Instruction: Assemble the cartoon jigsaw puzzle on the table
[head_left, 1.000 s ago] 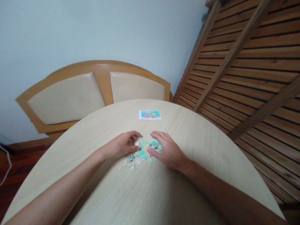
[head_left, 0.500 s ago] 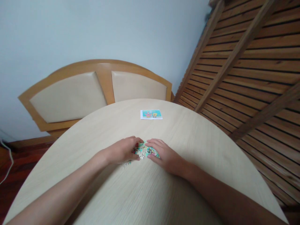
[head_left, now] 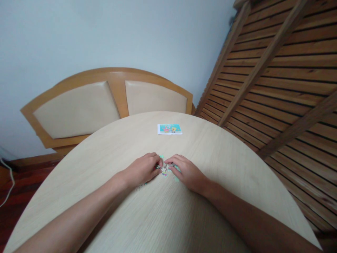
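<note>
Well short of the surface's (head_left: 231, 189) curved far edge, jigsaw pieces (head_left: 164, 169) lie heaped between the left hand (head_left: 143, 168) and the right hand (head_left: 189, 173). Both have curled fingers against the heap; whether either grips pieces, I cannot tell. They look light, thin and stiffish, probably easily bent at tabs, best pinched by opposite edges.

Cool, rather dim light falls softly on the pale wall (head_left: 131, 35) and counter (head_left: 163, 221), leaving soft shadows beside both forearms (head_left: 84, 212), while the jigsaw pieces (head_left: 164, 169) blur together and the wooden slats (head_left: 265, 84) look stretched toward the right edge.
</note>
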Motion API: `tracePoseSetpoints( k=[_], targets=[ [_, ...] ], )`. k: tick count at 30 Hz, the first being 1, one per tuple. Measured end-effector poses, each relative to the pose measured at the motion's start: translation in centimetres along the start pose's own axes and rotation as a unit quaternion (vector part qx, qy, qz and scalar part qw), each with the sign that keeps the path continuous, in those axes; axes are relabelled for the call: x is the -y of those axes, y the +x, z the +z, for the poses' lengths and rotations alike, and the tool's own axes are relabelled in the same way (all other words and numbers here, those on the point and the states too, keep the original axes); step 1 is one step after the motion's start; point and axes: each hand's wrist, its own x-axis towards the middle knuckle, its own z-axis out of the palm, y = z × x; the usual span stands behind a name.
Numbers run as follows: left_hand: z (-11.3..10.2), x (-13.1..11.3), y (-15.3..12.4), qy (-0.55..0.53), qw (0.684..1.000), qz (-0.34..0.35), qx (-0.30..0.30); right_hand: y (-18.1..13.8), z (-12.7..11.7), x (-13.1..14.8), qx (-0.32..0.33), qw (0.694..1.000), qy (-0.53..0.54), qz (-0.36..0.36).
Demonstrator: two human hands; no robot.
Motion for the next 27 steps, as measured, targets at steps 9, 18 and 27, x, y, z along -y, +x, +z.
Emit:
tracePoseSetpoints(
  k=[9,18,27],
  targets=[
    [0.4,0.7,0.6,-0.097,0.992,-0.060,-0.053,0.0,0.0,0.1,-0.011,1.000,0.003,0.017],
    [0.2,2.8,1.1,-0.217,0.969,-0.077,-0.086,-0.2,-0.1,0.3,0.018,0.998,-0.057,0.024],
    [-1.2,2.4,0.6,-0.158,0.985,-0.073,-0.018,0.0,0.2,-0.5,-0.020,0.999,-0.042,0.022]
  ],
)
